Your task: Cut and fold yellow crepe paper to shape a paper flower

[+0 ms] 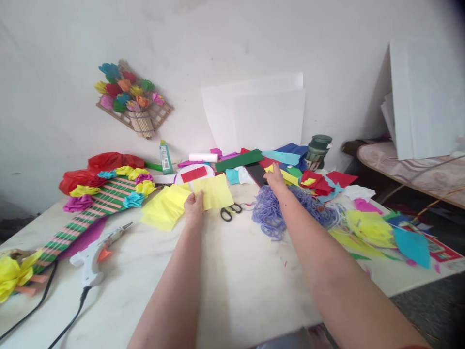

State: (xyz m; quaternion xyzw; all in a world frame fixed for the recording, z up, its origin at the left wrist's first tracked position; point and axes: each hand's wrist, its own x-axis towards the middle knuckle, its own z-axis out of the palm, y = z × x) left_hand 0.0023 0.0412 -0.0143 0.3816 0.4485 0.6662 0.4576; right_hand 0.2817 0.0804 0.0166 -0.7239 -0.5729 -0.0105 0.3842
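My left hand (194, 208) pinches a rectangular piece of yellow crepe paper (214, 192) between thumb and fingers. More yellow crepe paper (163, 208) spreads out flat to the left of that hand. My right hand (275, 178) reaches farther across the table, its fingers closed on a folded yellow crepe paper strip (290, 178) that shows on both sides of them. Black-handled scissors (226, 214) lie between my hands, their blades partly hidden. Below my right wrist is a tangle of purple yarn (269, 213).
At left lie a white glue gun (90, 257) with a cord and a green striped craft piece (76, 225) edged with paper flowers. A glue bottle (166, 157) and a dark jar (317, 152) stand at the back. Coloured paper scraps (319, 183) cover the right side.
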